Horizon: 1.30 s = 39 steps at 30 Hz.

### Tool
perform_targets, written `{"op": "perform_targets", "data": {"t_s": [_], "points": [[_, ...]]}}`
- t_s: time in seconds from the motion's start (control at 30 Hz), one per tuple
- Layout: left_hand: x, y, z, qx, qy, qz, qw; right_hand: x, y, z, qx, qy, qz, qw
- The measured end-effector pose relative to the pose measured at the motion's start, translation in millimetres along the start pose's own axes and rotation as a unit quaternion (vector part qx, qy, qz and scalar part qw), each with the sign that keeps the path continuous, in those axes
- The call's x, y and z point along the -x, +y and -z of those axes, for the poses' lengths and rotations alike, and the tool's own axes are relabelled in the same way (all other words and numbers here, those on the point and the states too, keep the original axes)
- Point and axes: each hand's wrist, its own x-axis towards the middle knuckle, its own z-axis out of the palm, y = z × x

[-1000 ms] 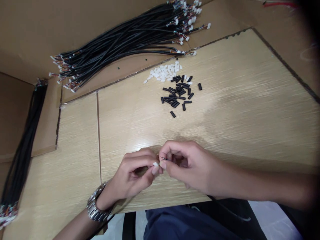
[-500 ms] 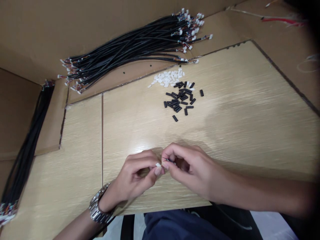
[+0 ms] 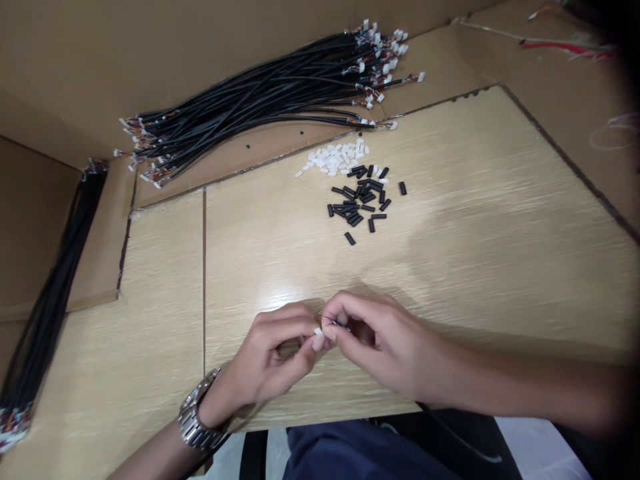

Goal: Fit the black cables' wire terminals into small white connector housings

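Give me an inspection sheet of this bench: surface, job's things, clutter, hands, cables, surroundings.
Surface: pale wood-grain tabletop, glare patch near the hands.
Job's things: small white plastic connector pinched at the fingertips; thin wire ends meet it from the right.
Clutter: loose pile of small white connectors; scattered short black tube pieces beside it.
Hands: left hand shut on the connector, metal wristwatch on that wrist; right hand shut on the wire ends.
Cables: large bundle of black cables with white plugs, far left; second black bundle at the left edge.
Surroundings: brown cardboard sheets around the table; red wires top right.
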Motion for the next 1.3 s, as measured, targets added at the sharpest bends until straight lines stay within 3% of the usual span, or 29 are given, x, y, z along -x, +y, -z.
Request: {"op": "perform_targets", "data": {"t_s": [0.17,0.27,0.5,0.67,0.93,1.3], "points": [[-3,1,-0.2,0.018,0.037,-0.010,0.999,-3,6,-5,-0.200,0.002,-0.098,0.975],[-4,2,-0.7,0.025,0.049,-0.012,0.998,-2,10,-5,-0.249,0.015,-0.115,0.962],[-1,1,-3.7,-0.003,0.055,-0.001,0.998,-2,13,-4,-0.250,0.007,-0.112,0.962],[-2,4,-8.1,0.000,0.095,0.011,0.995,-3,14,-5,-0.236,0.007,-0.108,0.966],[-3,0,-12.9,0.170,0.139,0.068,0.973,-4,12,-4,-0.247,0.012,-0.104,0.963],[-5,4,-9.7,0.221,0.121,0.095,0.963,-5,9,-2,-0.282,0.010,-0.113,0.953]]}}
